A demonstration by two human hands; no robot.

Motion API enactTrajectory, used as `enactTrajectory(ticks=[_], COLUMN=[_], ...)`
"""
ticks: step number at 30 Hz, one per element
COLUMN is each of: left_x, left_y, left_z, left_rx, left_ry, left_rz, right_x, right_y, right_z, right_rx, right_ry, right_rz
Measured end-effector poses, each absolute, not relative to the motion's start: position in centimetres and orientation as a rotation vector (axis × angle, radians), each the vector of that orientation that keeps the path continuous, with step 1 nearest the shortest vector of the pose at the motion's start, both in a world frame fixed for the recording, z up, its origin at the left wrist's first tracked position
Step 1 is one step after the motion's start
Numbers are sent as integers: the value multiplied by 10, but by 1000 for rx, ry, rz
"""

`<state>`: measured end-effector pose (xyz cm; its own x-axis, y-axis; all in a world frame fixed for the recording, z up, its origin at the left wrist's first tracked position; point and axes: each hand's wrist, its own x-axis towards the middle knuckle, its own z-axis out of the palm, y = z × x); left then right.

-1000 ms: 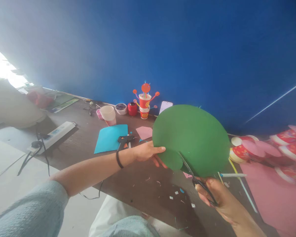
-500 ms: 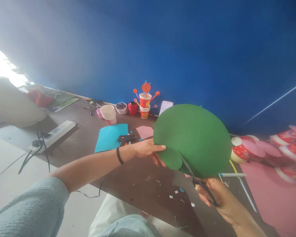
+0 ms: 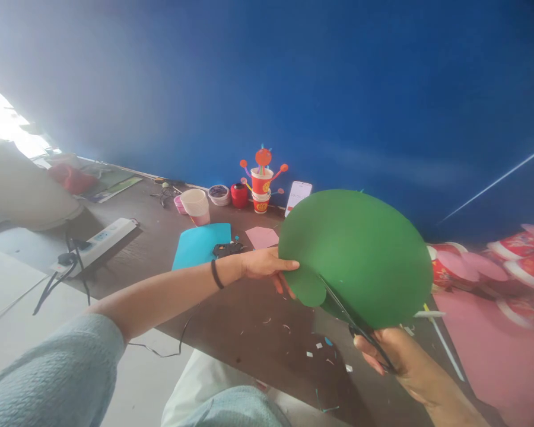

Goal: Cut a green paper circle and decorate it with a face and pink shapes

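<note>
at lower right, black-handled scissors [image 3: 356, 327] are gripped in the right hand [image 3: 396, 353], their blades set into the green paper [image 3: 360, 255] right of centre. its left edge is pinched by the left hand [image 3: 262, 263] near mid-frame. beyond, red cups [image 3: 261, 186] and a phone [image 3: 299, 194] are backed by a blue wall [image 3: 267, 77].

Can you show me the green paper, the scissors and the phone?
Green paper [image 3: 360, 255], head view: its middle.
Scissors [image 3: 352, 322], head view: blades, near the handles.
Phone [image 3: 298, 194], head view: its screen.
</note>
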<state>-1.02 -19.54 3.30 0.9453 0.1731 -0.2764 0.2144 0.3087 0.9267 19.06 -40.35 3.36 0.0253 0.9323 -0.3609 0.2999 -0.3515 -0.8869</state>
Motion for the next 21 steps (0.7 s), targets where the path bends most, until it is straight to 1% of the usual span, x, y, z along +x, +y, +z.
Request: enactTrajectory(ticks=[11, 21], left_x=[-6, -4], left_y=[-187, -186], left_z=[35, 41], left_rx=[1346, 1372], left_ry=[329, 378], left_rz=[-91, -69], right_x=[185, 190], right_y=[-405, -407], right_z=[43, 31], right_rx=[-1809, -1769], right_ry=[-1271, -1268], right_rz=[1313, 1306])
